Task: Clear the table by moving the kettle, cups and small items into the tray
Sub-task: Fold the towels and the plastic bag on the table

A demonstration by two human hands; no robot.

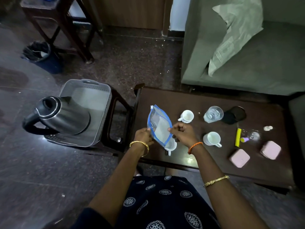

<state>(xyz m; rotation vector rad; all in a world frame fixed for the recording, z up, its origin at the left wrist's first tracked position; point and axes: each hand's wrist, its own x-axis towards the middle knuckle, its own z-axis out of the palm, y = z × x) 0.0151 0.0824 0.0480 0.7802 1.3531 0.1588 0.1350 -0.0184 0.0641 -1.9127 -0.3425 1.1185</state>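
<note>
We hold a blue-edged zip pouch (159,126) above the near-left corner of the dark table (189,100), its long axis running away from us, left hand (143,135) and right hand (182,132) each pinching a side edge. The grey tray (105,90), kettle (61,115) inside, lies left of the pouch, so we judge the left hand nearer. A cup (170,147) sits partly hidden beneath the pouch.

Head view — looking steeply down (close) over table (214,100).
</note>
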